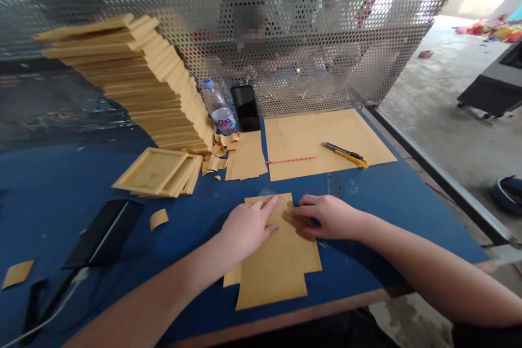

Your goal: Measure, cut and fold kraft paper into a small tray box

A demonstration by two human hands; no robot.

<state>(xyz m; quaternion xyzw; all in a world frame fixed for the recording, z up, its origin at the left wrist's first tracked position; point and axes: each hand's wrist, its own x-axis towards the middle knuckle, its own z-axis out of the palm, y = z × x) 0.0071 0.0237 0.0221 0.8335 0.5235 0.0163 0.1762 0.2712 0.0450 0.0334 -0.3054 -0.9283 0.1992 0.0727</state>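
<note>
Flat on the table before me lies a brown cardboard sheet (271,274) with notched corners. A clear plastic ruler (285,207) rests slantwise across its upper part. My left hand (248,228) presses on the ruler and sheet from the left, its index finger and thumb stretched apart. From the right, my right hand (326,216) has curled fingers closed at the ruler's edge, and its palm side is hidden. Just beyond that hand lies a clear protractor (335,186).
Behind are a large cardboard sheet (314,130), a yellow utility knife (346,155) and a pink pencil (291,160). A tall leaning stack of cardboard frames (159,87), a bottle (220,111) and a phone (246,109) stand by the perforated metal panel (302,76). At left is a black device (101,234) with a white cable.
</note>
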